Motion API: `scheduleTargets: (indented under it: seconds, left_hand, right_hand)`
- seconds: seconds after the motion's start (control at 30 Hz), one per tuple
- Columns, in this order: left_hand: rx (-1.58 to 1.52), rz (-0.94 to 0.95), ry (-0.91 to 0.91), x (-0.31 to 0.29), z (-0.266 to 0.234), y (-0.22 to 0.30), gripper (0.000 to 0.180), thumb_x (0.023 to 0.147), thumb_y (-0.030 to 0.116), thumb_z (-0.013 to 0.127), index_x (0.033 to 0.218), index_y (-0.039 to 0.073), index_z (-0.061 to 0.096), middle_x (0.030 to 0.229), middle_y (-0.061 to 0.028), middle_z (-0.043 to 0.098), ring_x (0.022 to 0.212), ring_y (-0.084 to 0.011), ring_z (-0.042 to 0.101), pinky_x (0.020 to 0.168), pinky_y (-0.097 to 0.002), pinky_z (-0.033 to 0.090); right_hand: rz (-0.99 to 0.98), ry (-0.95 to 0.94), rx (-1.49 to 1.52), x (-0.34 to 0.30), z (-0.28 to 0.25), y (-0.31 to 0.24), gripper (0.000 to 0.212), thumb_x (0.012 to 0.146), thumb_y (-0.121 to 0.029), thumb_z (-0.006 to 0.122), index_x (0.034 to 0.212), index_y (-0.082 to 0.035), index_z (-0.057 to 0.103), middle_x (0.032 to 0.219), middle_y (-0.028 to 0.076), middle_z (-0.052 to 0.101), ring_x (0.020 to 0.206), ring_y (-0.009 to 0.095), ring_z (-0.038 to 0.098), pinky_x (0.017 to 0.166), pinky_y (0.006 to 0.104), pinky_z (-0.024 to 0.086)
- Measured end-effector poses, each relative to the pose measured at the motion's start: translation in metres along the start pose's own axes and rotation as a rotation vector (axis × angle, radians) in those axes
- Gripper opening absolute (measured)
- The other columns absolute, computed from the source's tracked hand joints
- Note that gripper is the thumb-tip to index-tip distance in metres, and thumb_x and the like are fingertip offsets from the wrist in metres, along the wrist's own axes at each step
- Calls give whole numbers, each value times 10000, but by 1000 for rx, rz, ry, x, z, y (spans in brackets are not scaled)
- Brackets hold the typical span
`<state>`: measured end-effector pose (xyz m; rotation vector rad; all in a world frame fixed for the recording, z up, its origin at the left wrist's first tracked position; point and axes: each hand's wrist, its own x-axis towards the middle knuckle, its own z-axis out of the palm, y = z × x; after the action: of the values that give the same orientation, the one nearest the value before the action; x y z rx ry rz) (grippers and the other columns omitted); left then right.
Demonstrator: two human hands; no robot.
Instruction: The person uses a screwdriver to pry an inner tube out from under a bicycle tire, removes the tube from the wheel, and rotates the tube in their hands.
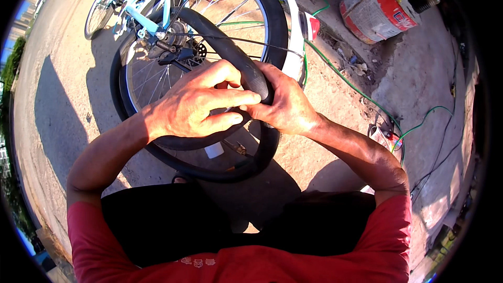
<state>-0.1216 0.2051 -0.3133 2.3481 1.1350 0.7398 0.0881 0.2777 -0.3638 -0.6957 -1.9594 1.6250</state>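
A plump black inner tube [225,42] runs from beside the wheel hub down to my hands, and a large loop of it bends round below them. My right hand [287,99] is closed round the tube near its bend, with the thumb on the near side. Just left of it, my left hand [196,99] has its index finger and thumb stretched out, the index fingertip at the tube's surface. Its other fingers are bent and partly hidden. Behind both hands is the spoked rear wheel [267,15] of a light blue bicycle [139,18].
A white mudguard [294,57] with a red reflector [313,26] curves past the wheel. A battered red and white bucket [374,10] stands at the far right. A green hose [348,76] winds across the ground. Under the tube lies a small white object [214,150].
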Motion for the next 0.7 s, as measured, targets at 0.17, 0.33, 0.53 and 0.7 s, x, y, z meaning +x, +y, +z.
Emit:
scheduleTargets:
  seconds: [0.17, 0.33, 0.53, 0.7]
  left_hand:
    - [-6, 11, -48, 0, -3, 1, 468, 725, 20, 763, 1180, 85, 675, 1047, -86, 523, 893, -228, 577, 786, -344, 512]
    - [-28, 18, -38, -1, -1, 0, 466, 730, 21, 759, 1183, 84, 674, 1048, -85, 523, 895, -227, 571, 787, -341, 507]
    - [-7, 7, -2, -2, 2, -1, 400, 736, 80, 772, 1129, 97, 697, 1011, -57, 537, 899, -217, 581, 765, -350, 508]
    - [-70, 24, 24, -3, 2, -3, 404, 741, 82, 771, 1137, 97, 692, 1015, -55, 538, 898, -214, 580, 767, -346, 508]
  right_hand:
    - [-31, 12, 22, -1, 1, 6, 609, 782, -143, 744, 1320, 0, 497, 967, 133, 676, 885, 193, 680, 768, 334, 548]
    - [-20, 6, -24, -2, 0, 5, 588, 787, -140, 742, 1304, 5, 503, 941, 129, 678, 854, 182, 684, 745, 330, 552]
    - [69, -52, -2, -2, -3, 0, 651, 806, -124, 784, 1356, 8, 461, 1081, 78, 627, 989, 135, 613, 849, 294, 523]
    - [-57, -92, -201, 1, -7, 10, 646, 809, -127, 778, 1357, 7, 462, 1084, 78, 627, 987, 130, 610, 845, 287, 522]
